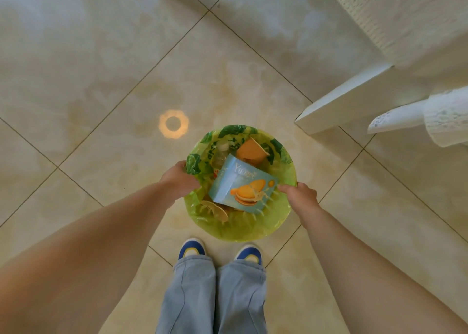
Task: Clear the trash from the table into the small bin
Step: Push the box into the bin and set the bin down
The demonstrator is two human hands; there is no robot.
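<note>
Fingers of both hands curl over opposite sides of a small bin's rim: the left hand (180,180) closes on the liner at the left edge, and the right hand (298,194) closes on the rim at the right edge, its fingers bent down beside a box corner.

Beneath both hands spreads a glossy beige tiled floor (101,68), its dark grout lines running diagonally. Well above and to the right of the right hand stands a white surface (354,100) draped in a lace cloth (405,12), seen only in part at the frame's edge.

Between the two hands sits the small bin (286,161), round and lined with a translucent green bag (240,227) printed with dark leaves. Below the hands, a person's pale blue trousers (215,295) and blue-and-yellow shoes (192,249) stand just short of the bin.

Inside the bin, a light blue biscuit box (240,187) lies tilted on top, its corner touching the right-hand fingers. Above it rests an orange paper cup (250,151), on its side. A clear plastic bottle (220,156) lies just right of the left hand. Banana peel (215,211) lies below the left hand's fingers, against the liner.

A ring-shaped light reflection (173,123) glows on the floor above the left hand.
</note>
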